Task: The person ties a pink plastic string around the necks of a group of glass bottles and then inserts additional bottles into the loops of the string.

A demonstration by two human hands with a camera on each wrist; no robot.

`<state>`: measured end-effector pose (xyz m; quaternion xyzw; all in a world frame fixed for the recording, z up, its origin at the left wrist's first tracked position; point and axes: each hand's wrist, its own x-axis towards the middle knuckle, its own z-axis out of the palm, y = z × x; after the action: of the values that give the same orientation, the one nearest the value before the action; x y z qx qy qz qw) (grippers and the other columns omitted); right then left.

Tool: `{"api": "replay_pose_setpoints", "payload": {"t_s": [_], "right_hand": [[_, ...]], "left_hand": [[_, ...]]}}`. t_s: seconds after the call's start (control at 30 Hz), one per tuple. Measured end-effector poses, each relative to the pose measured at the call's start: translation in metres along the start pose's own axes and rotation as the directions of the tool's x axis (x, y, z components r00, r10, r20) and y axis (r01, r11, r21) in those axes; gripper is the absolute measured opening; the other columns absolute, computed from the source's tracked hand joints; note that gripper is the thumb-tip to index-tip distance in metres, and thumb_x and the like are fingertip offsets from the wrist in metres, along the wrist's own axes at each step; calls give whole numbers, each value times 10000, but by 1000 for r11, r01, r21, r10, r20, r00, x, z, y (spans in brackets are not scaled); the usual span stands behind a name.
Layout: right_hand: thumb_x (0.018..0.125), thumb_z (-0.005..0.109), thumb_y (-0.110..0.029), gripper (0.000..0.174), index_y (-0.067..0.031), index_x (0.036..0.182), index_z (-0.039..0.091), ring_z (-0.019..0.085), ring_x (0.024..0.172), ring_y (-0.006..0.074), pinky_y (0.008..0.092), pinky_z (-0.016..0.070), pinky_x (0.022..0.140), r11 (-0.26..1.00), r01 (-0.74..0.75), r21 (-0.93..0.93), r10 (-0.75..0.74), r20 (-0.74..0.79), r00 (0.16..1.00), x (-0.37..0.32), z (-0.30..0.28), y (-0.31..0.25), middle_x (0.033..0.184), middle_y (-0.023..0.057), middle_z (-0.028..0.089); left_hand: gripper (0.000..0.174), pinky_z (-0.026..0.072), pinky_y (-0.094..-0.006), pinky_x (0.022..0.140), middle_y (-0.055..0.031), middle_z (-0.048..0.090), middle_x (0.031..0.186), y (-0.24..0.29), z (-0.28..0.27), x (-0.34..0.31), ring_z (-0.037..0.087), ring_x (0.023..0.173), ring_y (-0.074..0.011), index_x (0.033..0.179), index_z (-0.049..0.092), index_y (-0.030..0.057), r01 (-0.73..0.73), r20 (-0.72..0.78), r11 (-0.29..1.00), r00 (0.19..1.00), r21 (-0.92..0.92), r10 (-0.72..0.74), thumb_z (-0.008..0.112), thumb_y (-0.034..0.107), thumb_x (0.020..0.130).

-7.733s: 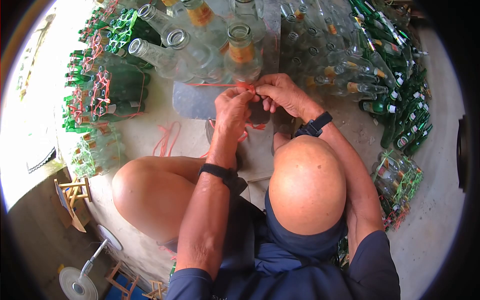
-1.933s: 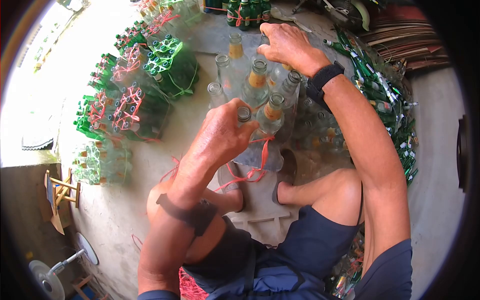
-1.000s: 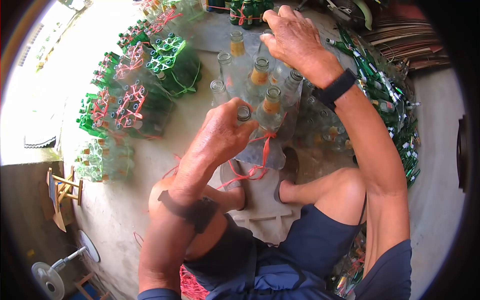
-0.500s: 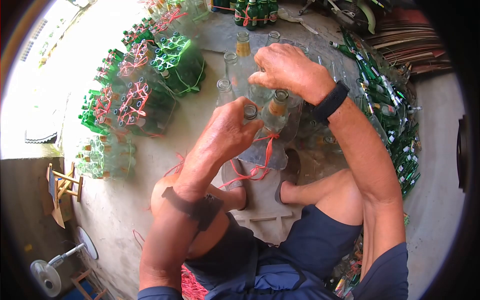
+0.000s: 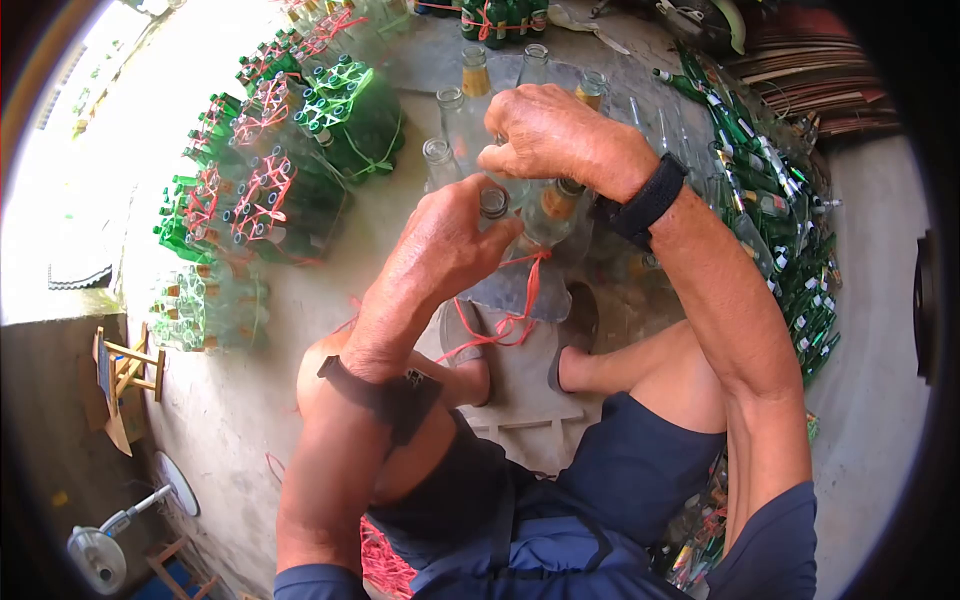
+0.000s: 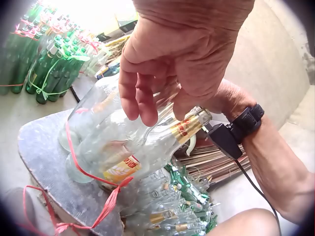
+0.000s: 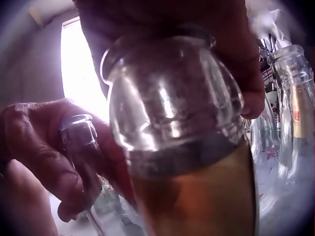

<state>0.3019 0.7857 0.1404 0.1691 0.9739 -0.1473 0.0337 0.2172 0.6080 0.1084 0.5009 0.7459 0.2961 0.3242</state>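
Observation:
A cluster of clear glass bottles stands on a grey board [image 5: 545, 302], with red plastic string [image 5: 531, 290] knotted around it low at the front. My left hand [image 5: 450, 240] grips the neck of the front-left bottle [image 5: 494, 204], its mouth showing between thumb and fingers. Over the middle of the cluster, my right hand [image 5: 565, 140] has its fingers curled down round a bottle neck that it mostly hides. A gold-labelled bottle [image 7: 184, 103] fills the right wrist view below that hand. In the left wrist view the string [image 6: 110, 204] crosses the bottles and its loose ends trail off the board.
Tied bundles of green bottles [image 5: 350, 125] stand at the left. Loose green bottles [image 5: 765, 205] lie heaped along the right, with loose clear ones beside them. A white fan [image 5: 97, 557] and small wooden stool [image 5: 130, 375] are at the lower left.
Both hands were at the string's knot; since then the left has taken a front bottle's neck. The right hand has come from a back bottle to the middle of the cluster.

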Motion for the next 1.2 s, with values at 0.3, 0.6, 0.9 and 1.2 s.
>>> {"api": "replay_pose_setpoints", "payload": {"t_s": [0.3,0.6,0.9,1.2], "right_hand": [[874,709,-355,378,17,941,733,708,933,458,539,548,826,999,19,49,-18,-10,1000,-4,2,2,904,276,723],[1062,437,-264,301,-81,1197,634,690,972,474,569,537,818,978,206,-36,-207,-27,978,4,12,14,975,250,729],[1059,470,-324,372,-21,1077,686,690,925,455,537,532,788,990,137,-17,-137,-207,969,-10,-2,12,854,264,693],[987,648,-249,267,-2,901,702,649,692,341,432,493,649,990,131,46,-100,-412,906,-97,-52,28,745,211,639]], "left_hand": [[536,559,-421,718,-174,717,821,7,3,-7,706,729,-270,1229,662,-10,-116,-181,983,973,141,141,800,398,911],[582,566,-470,882,-240,729,1215,4,19,5,737,1050,-376,1371,581,-15,-228,-396,924,852,308,342,747,370,968],[431,548,-533,892,-267,700,1184,17,13,18,684,1072,-477,1334,556,18,-162,-346,979,918,125,196,674,245,987],[470,579,-420,810,-200,710,1262,6,15,24,758,837,-286,1440,598,95,-256,-389,940,861,227,328,686,258,1008]]}}
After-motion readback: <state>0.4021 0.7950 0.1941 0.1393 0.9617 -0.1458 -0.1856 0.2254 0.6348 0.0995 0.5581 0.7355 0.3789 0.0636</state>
